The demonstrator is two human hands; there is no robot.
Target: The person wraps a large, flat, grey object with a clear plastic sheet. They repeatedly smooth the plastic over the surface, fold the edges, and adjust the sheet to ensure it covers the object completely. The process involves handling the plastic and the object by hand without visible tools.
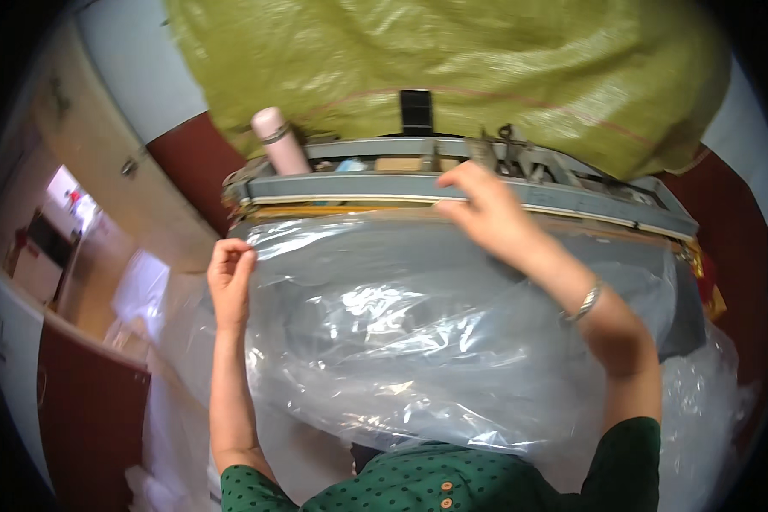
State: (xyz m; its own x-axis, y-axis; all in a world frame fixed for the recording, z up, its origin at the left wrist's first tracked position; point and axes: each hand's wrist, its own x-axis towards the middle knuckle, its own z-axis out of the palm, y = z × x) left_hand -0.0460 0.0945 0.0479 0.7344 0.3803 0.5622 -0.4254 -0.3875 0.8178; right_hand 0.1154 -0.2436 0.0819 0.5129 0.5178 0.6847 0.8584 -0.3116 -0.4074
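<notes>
A large clear plastic sheet (384, 316), wrinkled and shiny, lies over the grey worktop before me and hangs down toward my body. At its far left corner, my left hand (232, 271) pinches the edge of the film between thumb and fingers. My right hand (486, 212) is over the long grey metal bar (350, 186) at the sheet's far edge. Its thumb and forefinger are apart, with nothing visible between them; the other fingers are partly hidden. A yellowish strip (316, 210) runs along the near side of the bar.
Behind the bar, a narrow tray holds a pink bottle (280, 143), scissors (508, 149) and small items. A big yellow-green woven sheet (452, 51) covers the back. More clear film (700, 410) hangs at the right. A door (115, 145) stands at the left.
</notes>
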